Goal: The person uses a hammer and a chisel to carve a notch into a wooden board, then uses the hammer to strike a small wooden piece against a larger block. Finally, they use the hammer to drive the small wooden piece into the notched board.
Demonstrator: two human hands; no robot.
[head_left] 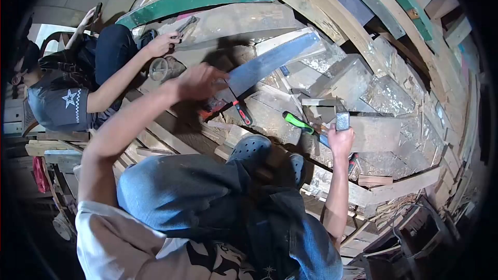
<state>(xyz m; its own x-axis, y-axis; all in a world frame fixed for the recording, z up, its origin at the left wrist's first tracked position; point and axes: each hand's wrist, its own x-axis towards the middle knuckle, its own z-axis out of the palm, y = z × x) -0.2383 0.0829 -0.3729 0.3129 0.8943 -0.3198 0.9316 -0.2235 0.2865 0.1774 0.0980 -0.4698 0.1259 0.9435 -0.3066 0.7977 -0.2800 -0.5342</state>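
Observation:
My left hand [199,82] is raised over the work surface with curled fingers. At its fingertips is the thin shaft of a screwdriver-like tool with a red-and-black handle [243,114], which hangs down across the handsaw. The handsaw [275,62] lies flat, its bluish blade pointing up and right, its red handle [211,109] below my left hand. My right hand [341,142] is wrapped around a hammer, whose grey metal head [342,121] shows above the fist; most of the handle is hidden. Left of that fist lies a tool with a green-and-black handle [298,123].
A co-worker [57,96] sits at left, one hand [162,45] on a grey tool [187,24]. A clear cup [158,69] stands near that arm. Wooden blocks [373,132] lie at right, a green curved board [207,0] at the back. My shoes [250,149] are close below.

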